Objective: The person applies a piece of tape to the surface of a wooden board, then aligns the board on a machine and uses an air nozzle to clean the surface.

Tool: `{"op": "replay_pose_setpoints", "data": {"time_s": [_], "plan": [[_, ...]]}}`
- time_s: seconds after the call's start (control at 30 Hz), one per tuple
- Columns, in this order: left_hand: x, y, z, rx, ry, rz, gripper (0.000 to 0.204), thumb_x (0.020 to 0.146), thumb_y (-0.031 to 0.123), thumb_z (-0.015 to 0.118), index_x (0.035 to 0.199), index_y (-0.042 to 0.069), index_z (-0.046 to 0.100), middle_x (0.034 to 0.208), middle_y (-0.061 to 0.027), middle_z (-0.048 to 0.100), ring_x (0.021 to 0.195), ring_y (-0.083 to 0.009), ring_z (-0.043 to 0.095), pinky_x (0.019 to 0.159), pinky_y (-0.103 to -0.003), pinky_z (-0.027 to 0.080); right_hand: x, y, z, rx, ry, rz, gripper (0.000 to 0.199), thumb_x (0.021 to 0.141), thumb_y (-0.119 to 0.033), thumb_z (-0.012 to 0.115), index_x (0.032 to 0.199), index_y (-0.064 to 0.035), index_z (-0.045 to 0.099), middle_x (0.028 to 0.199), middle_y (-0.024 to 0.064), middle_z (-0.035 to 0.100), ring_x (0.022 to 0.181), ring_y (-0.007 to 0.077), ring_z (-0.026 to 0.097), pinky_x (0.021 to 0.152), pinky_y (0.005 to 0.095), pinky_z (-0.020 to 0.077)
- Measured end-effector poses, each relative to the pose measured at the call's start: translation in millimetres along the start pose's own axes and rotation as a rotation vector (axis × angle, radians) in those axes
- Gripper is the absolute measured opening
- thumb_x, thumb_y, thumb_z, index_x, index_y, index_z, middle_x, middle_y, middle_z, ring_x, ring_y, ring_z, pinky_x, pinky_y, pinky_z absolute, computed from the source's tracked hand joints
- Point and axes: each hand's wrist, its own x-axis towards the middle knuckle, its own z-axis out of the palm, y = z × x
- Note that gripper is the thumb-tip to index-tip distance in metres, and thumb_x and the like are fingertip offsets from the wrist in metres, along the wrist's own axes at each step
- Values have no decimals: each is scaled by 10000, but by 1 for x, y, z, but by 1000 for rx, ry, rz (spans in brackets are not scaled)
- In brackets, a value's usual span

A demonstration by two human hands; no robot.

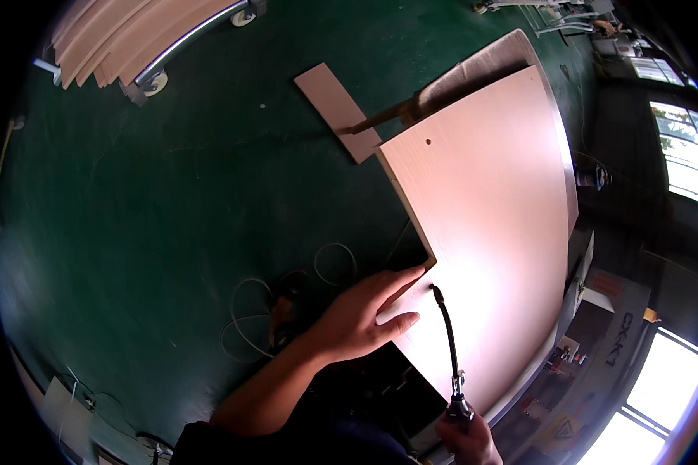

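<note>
A pale wood-grain panel (496,170) with an inner corner cut into its left side lies in front of me. My left hand (364,314) is on the near part of its edge. The fingers are stretched toward the inner corner and the thumb lies apart from them on the top face; nothing is in the hand. Low at the right, my right hand (471,442) is closed round a nozzle gun (451,349) with a metal body and a long, slightly bent black nozzle. Its tip is at a small dark spot on the panel, near the corner. What the nozzle gives out cannot be made out.
Beyond the panel's left edge, a narrow board (337,112) lies at an angle. A wheeled cart (186,46) bears stacked boards at upper left. Thin looped hose (236,322) lies on the green floor (171,194) beside my left arm. A grey machine (605,364) stands at right.
</note>
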Motion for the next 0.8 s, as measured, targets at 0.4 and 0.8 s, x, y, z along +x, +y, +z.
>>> {"op": "replay_pose_setpoints", "data": {"time_s": [0.4, 0.8], "plan": [[-3, 15, 9, 0, 40, -92, 577, 895, 151, 634, 1402, 33, 386, 1408, -149, 449, 1325, -240, 414, 1056, -344, 357, -16, -19, -5, 69, -184, 87, 169, 866, -103, 656, 991, -65, 547, 750, -32, 538, 634, 49, 458, 568, 239, 373], [-46, 23, 21, 61, 163, -238, 558, 875, 81, 634, 1384, 61, 409, 1103, -63, 573, 961, -127, 555, 874, -278, 443, -31, 83, -9, -24, -194, -211, 256, 854, -238, 654, 1006, -65, 542, 755, 147, 622, 739, 296, 627, 684, 371, 472]]}}
